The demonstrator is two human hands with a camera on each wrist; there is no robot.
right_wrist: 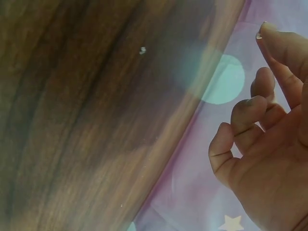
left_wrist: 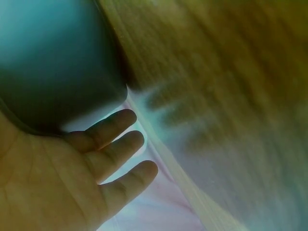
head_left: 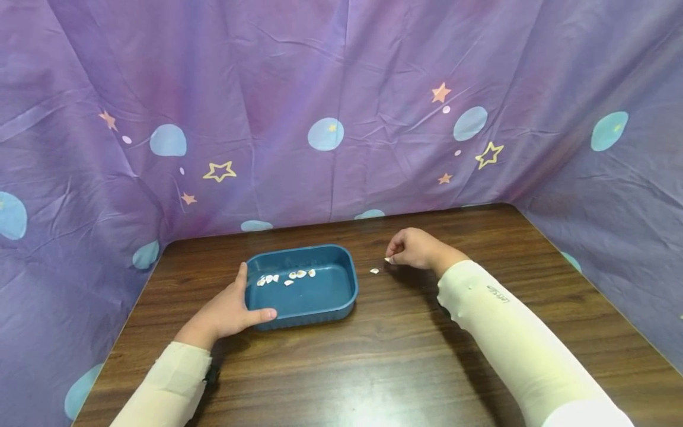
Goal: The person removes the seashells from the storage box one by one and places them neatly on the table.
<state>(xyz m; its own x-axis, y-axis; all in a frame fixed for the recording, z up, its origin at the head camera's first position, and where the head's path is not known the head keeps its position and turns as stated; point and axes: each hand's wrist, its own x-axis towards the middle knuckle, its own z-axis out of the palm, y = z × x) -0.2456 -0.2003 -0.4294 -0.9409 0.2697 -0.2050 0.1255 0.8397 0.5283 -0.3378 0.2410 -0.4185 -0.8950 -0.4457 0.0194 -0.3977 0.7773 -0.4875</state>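
Brown wood grain covers the tabletop [head_left: 341,362], which spreads wide on the near side and runs on to the right, past the right forearm; its far edge meets a purple curtain [head_left: 277,77], and its left edge slants away beside the left forearm. Between the two hands, a strip of wood separates the tray's right wall from the pinching fingers.

The blue tray [head_left: 315,296] sits left of the middle, an open, shallow rectangle with rounded corners and smooth walls. On its floor lie seven small pale pieces, shell-like [head_left: 301,274], in a loose scatter toward the far left part; three crowd together at the left.

The left hand [head_left: 229,305] is spread against the tray's left end, thumb over the near rim and fingers straight along the outside. The left wrist view is dim and blurred, so I cannot tell how firmly those fingers press.

The right hand [head_left: 418,249] has thumb and forefinger together on a single pale chip [head_left: 388,260], to the right of the tray. A loose flake [head_left: 374,271] lies on the wood between that hand and the tray, nearer the hand.

Cream sleeves cover both forearms; stars and blue ovals pattern the creased cloth.
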